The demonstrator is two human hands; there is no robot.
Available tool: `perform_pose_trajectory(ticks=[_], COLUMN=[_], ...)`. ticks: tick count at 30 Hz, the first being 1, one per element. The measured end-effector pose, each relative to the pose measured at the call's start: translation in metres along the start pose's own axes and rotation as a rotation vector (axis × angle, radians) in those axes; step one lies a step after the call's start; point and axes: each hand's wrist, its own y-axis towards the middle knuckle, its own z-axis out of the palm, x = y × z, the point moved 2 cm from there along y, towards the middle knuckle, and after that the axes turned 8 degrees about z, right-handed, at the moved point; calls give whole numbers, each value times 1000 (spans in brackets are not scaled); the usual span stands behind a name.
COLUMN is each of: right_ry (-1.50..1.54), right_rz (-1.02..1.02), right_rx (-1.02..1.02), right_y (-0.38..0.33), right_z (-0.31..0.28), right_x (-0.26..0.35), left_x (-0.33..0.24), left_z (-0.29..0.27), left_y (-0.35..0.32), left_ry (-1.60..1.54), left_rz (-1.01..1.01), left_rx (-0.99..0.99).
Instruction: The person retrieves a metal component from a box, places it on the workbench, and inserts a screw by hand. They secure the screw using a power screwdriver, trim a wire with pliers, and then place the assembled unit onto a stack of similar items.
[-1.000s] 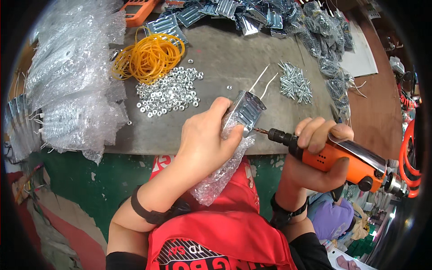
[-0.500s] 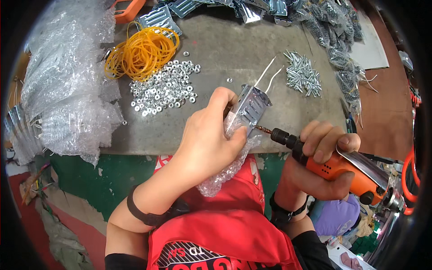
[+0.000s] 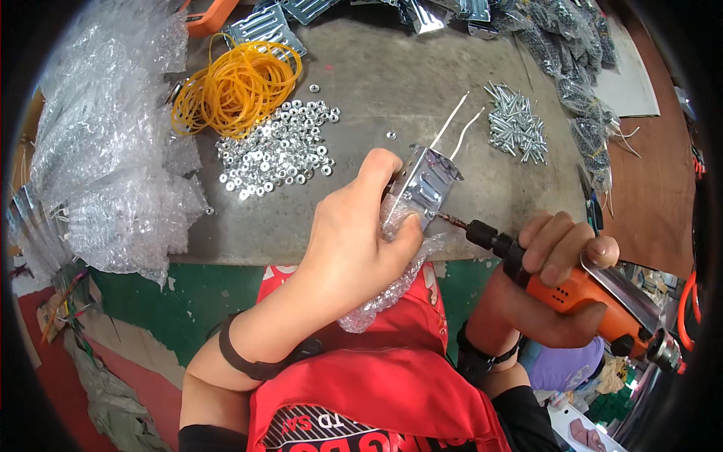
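Note:
My left hand is closed around a slotted shiny metal housing above the near edge of the table. Two white wires stick out of its far end, and bubble wrap covers its near part and hangs toward my lap. An orange power screwdriver is gripped in my right hand, its fingers wrapped round the body. The bit points left at the housing's near right edge; whether its tip touches cannot be told.
Silver flanged nuts lie in a heap beside yellow rubber bands. Screws are piled at the right. Bubble wrap sheets cover the left side, metal plates the far edge. Wrapped bundles and pliers lie at the right.
The screwdriver has drawn slightly rightward from the housing, its bit tip a little farther from the metal. Both hands keep their grips. The whole view has shifted a little.

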Motion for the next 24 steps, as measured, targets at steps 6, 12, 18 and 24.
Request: perform_pose_trajectory(ticks=[6,12,18,24], right_ry=[32,57,10,67], right_rz=[13,12,19,60], right_rx=[2,23,19,8], right_y=[-2,-1,-2,1], right_z=[-1,-1,0,2], right_x=[-3,-3,-6,-7], left_x=[2,0,3,4], left_z=[3,4,5,5], left_y=[-1,-1,-2,-4], left_ry=[-17,-3,-39,-43], left_rz=[46,12,32,-30], left_rx=[-51,-38,-83,-63])
